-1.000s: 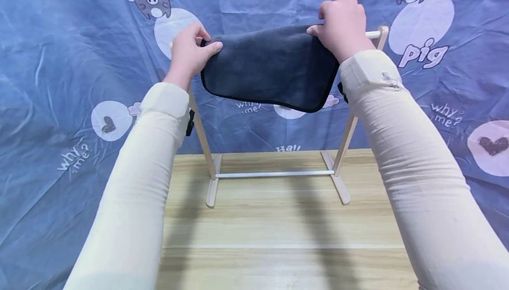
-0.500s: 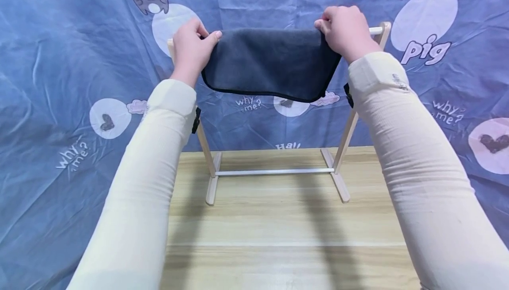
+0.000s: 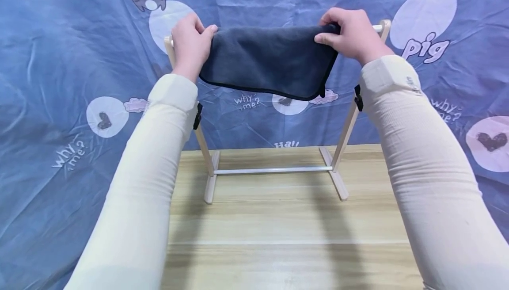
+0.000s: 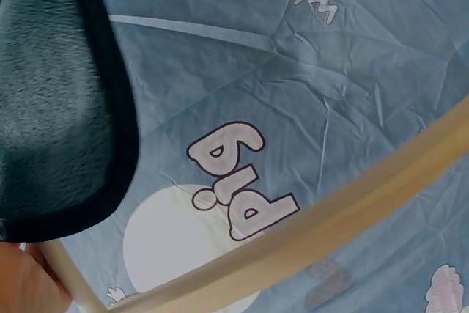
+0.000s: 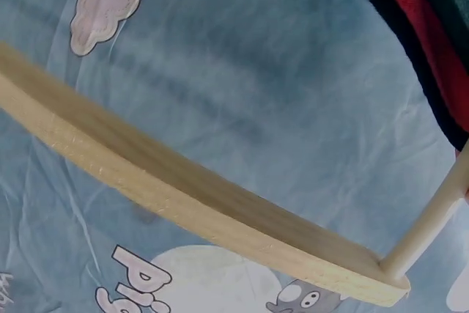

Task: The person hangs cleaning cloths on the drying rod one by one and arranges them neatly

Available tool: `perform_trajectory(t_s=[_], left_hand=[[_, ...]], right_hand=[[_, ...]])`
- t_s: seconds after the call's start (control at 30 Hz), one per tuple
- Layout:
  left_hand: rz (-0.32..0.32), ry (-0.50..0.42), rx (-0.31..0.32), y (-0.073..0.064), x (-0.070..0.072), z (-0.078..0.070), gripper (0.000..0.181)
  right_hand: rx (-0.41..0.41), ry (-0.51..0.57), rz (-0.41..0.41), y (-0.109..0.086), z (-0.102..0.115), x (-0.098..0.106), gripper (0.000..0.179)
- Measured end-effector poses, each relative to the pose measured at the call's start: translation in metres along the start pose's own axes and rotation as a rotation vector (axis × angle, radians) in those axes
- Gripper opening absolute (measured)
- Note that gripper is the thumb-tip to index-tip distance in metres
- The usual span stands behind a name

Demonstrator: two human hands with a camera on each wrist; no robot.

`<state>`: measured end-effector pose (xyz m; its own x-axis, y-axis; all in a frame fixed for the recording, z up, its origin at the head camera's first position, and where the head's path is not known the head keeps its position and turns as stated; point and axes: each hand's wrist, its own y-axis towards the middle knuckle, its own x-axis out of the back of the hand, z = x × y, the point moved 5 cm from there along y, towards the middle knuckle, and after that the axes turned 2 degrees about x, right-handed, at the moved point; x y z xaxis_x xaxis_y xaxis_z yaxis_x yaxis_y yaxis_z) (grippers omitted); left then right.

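A dark grey towel (image 3: 270, 60) with black edging hangs across the top rod (image 3: 377, 28) of a wooden rack. My left hand (image 3: 191, 44) pinches its upper left end, thumb in front. At the upper right end, my right hand (image 3: 354, 33) grips the towel between thumb and fingers, close to the rod. In the left wrist view, the fuzzy towel (image 4: 58, 108) shows its rounded corner, with part of the left hand (image 4: 29, 284) below. A red layer shows between black edges of the towel (image 5: 425, 27) in the right wrist view.
The rack's slanted right leg (image 3: 345, 135) and left leg (image 3: 203, 148) stand on flat feet, joined by a low white rod (image 3: 274, 170). Beneath is a wood-grain surface (image 3: 278, 223). Behind hangs a blue printed cloth (image 3: 59, 82) with cartoon pigs, reaching round both sides.
The towel's top edge has levelled out along the rod. My right hand has come down and moved right; my left hand has shifted slightly left and up. Both keep hold of the towel.
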<state>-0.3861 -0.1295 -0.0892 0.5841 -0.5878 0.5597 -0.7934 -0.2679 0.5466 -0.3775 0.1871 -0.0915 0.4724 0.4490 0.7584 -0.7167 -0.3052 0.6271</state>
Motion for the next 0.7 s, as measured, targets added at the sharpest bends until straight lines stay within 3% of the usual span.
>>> perform_trajectory(t_s=[0.27,0.47,0.6,0.7], left_hand=[[0.02,-0.032,-0.023,0.005,0.006,0.004,0.031],[0.105,-0.243,0.027,0.009,0.004,0.009,0.013],[0.152,-0.414,0.039,0.009,0.003,0.012,0.021],[0.174,-0.461,0.054,0.008,0.005,0.013,0.021]], right_hand=[[-0.136,0.003,-0.107,0.008,-0.003,0.005,0.034],[-0.246,0.04,-0.164,0.011,-0.008,0.006,0.037],[-0.214,0.039,-0.105,0.011,-0.008,0.004,0.039],[-0.133,0.009,-0.026,0.011,-0.004,0.001,0.039]])
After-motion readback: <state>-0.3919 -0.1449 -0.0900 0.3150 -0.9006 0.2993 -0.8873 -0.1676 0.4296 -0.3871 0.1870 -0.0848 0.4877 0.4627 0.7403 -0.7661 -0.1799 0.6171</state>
